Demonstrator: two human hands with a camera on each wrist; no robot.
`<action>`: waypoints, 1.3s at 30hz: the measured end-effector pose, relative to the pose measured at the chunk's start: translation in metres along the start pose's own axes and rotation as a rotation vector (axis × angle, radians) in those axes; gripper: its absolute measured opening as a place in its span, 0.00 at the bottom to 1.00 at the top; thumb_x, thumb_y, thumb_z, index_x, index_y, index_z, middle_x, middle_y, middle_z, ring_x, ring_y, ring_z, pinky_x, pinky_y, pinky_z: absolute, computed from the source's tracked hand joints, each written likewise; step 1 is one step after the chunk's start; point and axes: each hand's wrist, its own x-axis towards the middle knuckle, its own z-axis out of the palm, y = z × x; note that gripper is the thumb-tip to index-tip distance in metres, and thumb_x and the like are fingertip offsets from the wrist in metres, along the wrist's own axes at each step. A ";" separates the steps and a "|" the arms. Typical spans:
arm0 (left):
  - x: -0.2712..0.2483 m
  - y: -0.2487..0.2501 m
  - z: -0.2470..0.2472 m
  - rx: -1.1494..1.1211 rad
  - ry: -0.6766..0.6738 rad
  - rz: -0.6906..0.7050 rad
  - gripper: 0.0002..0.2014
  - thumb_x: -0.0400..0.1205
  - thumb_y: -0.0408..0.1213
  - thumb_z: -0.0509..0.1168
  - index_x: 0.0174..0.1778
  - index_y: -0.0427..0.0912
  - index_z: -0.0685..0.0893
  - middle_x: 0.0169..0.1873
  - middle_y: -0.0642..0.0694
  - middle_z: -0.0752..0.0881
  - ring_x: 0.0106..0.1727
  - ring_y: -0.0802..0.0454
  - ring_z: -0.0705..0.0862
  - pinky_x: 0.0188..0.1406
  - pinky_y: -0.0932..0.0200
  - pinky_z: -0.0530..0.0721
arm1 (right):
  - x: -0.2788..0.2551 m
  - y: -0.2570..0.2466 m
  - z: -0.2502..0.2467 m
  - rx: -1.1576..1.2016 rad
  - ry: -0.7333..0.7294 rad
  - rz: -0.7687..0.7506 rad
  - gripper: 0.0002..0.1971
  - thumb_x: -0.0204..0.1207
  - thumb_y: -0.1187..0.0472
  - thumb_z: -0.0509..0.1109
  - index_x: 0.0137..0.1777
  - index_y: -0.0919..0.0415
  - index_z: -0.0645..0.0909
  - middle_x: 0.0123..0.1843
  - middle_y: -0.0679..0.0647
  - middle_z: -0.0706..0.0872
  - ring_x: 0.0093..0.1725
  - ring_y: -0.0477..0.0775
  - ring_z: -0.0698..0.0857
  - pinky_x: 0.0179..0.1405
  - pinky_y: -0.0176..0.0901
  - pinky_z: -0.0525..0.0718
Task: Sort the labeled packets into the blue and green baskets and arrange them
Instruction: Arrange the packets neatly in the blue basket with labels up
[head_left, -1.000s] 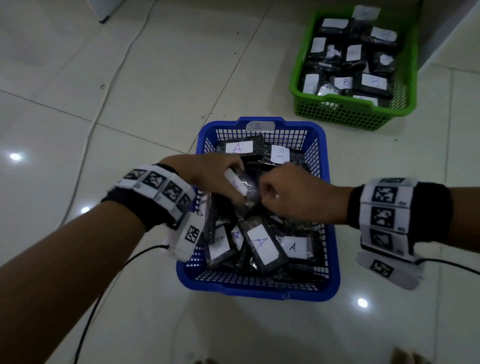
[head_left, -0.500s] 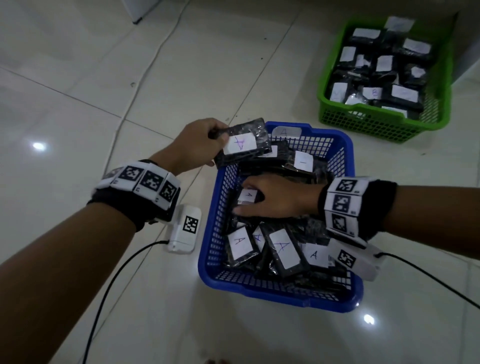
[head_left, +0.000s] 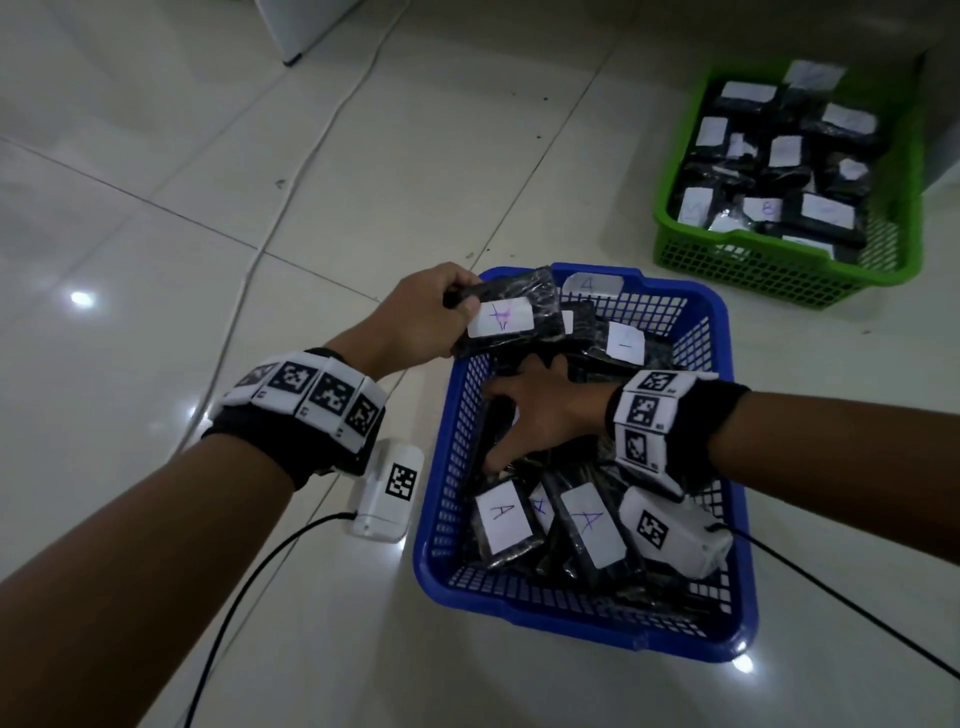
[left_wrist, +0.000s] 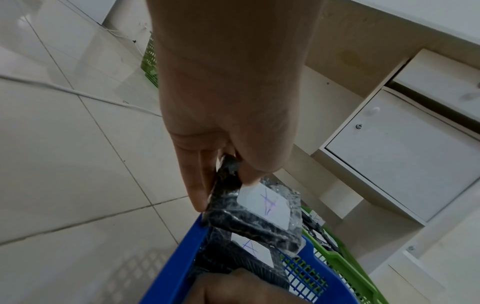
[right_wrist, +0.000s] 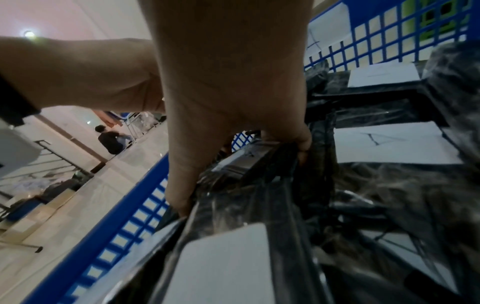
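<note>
Floor: pale glossy tiles (head_left: 156, 260) carried both baskets; a thin cable (head_left: 291, 208) ran across them.
Blue basket: the blue basket (head_left: 727, 467) stood directly below the person, filled with black wrapped packets, most showing a white label with the letter A.
Green basket: the green basket (head_left: 779, 260) stood well apart, to the far right, also full of labeled packets; one label seemed to read B, the others were too small to read.
Right hand: the right hand (head_left: 540, 415) lay inside the blue basket with fingers spread and bent down into the pile; in the right wrist view the fingertips (right_wrist: 182, 205) dug between the wrapped packets. Whether it truly gripped one packet could not be told.
Left hand: the left hand (head_left: 415, 322) was clamped on one end of the held packet (head_left: 511, 317), thumb on top and fingers below, above the far left corner of the blue basket.
Held packet: it stayed flat and did not bend, so it was probably a stiff, light block.
Handling: the shiny plastic wrap looked loose and likely slippery; a pinch across the short end, on the firm body and not on the loose film, seemed the safest hold.
Label: the mark on it (left_wrist: 267, 203) resembled an A, so it probably belonged in the blue basket.
</note>
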 end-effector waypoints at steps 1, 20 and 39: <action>-0.001 0.001 0.000 -0.016 -0.005 -0.006 0.06 0.90 0.37 0.61 0.61 0.46 0.78 0.53 0.45 0.87 0.47 0.52 0.88 0.34 0.60 0.91 | 0.000 0.001 -0.002 0.011 0.001 -0.013 0.46 0.58 0.32 0.81 0.76 0.35 0.64 0.81 0.55 0.54 0.81 0.73 0.47 0.78 0.73 0.63; -0.062 0.038 -0.007 0.088 -0.257 -0.133 0.23 0.76 0.32 0.79 0.68 0.42 0.85 0.51 0.52 0.88 0.44 0.63 0.89 0.37 0.71 0.84 | -0.087 0.045 -0.003 0.223 0.423 -0.312 0.23 0.52 0.40 0.85 0.46 0.40 0.83 0.60 0.49 0.65 0.62 0.54 0.69 0.61 0.44 0.79; -0.077 0.018 0.095 1.284 -0.160 0.059 0.17 0.85 0.43 0.68 0.70 0.47 0.82 0.71 0.42 0.76 0.72 0.39 0.74 0.59 0.47 0.82 | -0.100 0.087 -0.010 0.065 0.470 0.012 0.34 0.60 0.33 0.80 0.64 0.47 0.81 0.58 0.52 0.61 0.67 0.65 0.65 0.72 0.57 0.69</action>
